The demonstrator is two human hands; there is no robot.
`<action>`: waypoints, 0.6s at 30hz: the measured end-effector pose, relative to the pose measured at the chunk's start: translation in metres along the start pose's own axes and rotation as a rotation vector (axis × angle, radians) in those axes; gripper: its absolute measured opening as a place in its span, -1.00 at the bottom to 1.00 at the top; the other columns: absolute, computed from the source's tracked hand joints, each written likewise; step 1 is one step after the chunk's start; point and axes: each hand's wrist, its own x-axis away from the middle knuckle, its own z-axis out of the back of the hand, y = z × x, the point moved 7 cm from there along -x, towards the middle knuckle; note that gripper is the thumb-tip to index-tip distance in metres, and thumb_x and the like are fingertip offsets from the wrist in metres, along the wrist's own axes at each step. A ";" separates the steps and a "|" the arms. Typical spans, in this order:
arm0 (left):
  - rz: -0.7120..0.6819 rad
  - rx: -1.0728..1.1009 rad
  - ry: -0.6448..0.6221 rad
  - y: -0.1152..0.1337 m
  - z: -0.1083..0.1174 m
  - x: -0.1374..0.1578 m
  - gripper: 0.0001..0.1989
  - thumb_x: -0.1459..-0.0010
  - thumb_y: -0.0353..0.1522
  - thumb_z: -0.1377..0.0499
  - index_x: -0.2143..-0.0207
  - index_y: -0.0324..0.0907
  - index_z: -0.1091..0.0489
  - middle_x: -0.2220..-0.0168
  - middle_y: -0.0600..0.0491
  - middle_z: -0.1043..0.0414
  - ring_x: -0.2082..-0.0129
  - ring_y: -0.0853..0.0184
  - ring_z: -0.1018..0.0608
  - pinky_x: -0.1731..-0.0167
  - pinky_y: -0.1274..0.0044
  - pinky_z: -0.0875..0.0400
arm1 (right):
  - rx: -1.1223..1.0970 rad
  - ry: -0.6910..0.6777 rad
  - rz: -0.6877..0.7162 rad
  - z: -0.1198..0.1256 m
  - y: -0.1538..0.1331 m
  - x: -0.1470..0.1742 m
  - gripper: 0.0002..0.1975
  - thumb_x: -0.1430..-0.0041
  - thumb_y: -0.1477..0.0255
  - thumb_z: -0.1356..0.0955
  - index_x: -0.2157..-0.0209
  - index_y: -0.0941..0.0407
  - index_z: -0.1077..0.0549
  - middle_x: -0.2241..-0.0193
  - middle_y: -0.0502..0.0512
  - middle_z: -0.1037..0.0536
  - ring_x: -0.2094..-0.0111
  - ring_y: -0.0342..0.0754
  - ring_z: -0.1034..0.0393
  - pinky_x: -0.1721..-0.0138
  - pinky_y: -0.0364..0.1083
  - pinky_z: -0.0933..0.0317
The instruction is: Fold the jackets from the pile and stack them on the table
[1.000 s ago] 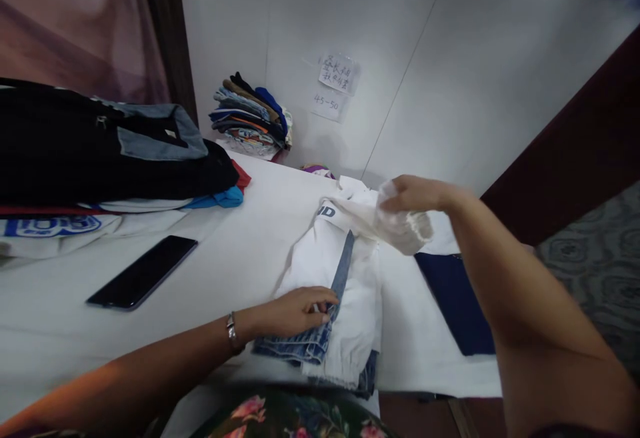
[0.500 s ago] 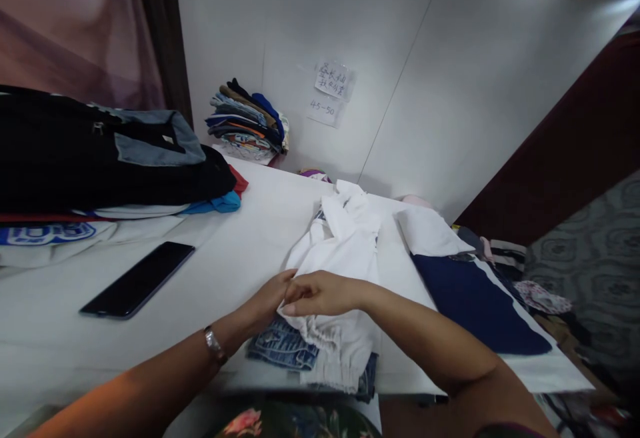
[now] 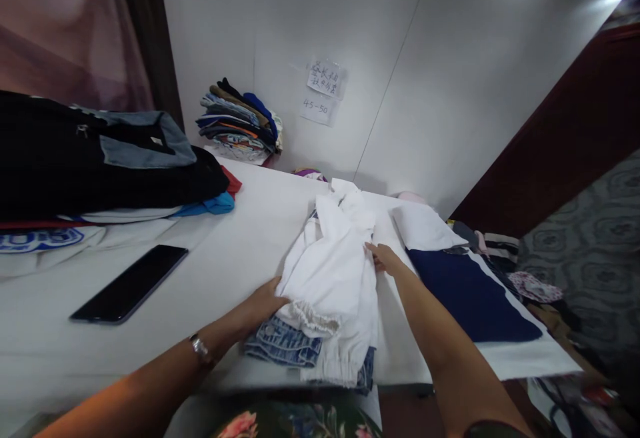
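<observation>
White tbl (image 3: pixel 225 251) has white garment (image 3: pixel 333 255) lying approx. mid, bottom end close to the front edge; a hard tug toward the person could prob. drag the lot over. Denim (image 3: pixel 285 346) pokes out from under it at bottom left & right, so if layers aren't shifted tog. they may slip out of line. Gathered cuff (image 3: pixel 317 321), lying loose, might bunch or spring open b/c its near edge is unpinned. L hand (image 3: pixel 265 301) part-curled at garment's left edge, some fingers hidden, can't tell if gripping; R hand (image 3: pixel 383 258) half-closed, fingertips touching its right edge, hold unclear
</observation>
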 end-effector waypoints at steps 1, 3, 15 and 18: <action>0.012 0.045 -0.072 0.007 -0.003 0.000 -0.41 0.16 -0.32 -0.22 -0.02 -0.16 -0.39 0.07 -0.03 -0.56 0.07 0.08 -0.56 0.11 0.42 -0.48 | -0.028 -0.022 -0.008 -0.006 0.001 0.000 -0.47 0.03 0.35 -0.48 0.01 0.24 -0.40 0.30 0.25 -0.57 0.39 0.01 -0.47 0.45 -0.08 -0.36; -0.017 0.053 -0.131 0.023 0.008 -0.002 -0.41 0.20 -0.34 -0.21 0.01 -0.14 -0.39 0.11 0.01 -0.58 0.11 0.10 -0.57 0.12 0.42 -0.48 | -0.094 -0.049 -0.012 -0.017 -0.001 0.001 -0.65 0.10 0.44 -0.49 0.21 0.21 -0.47 0.42 0.15 -0.56 0.43 -0.03 -0.45 0.47 -0.12 -0.32; 0.016 -0.574 0.136 0.022 0.216 -0.019 -0.32 0.41 -0.39 0.00 0.11 -0.28 -0.45 0.29 0.19 -0.59 0.16 0.14 -0.53 0.19 0.52 -0.39 | -0.394 -0.735 -0.071 -0.147 0.042 0.166 -0.63 0.13 0.17 -0.47 0.41 0.18 -0.44 0.59 0.04 -0.51 0.58 -0.09 -0.42 0.54 -0.13 -0.31; 0.018 -0.595 0.132 0.004 0.228 -0.011 -0.33 0.39 -0.37 0.00 0.10 -0.20 -0.46 0.21 0.21 -0.59 0.08 0.12 -0.50 0.12 0.50 -0.36 | -0.070 -1.024 -0.067 -0.128 0.040 0.174 -0.60 0.15 0.15 -0.49 0.43 0.18 -0.44 0.57 0.08 -0.55 0.55 -0.02 -0.48 0.54 -0.12 -0.31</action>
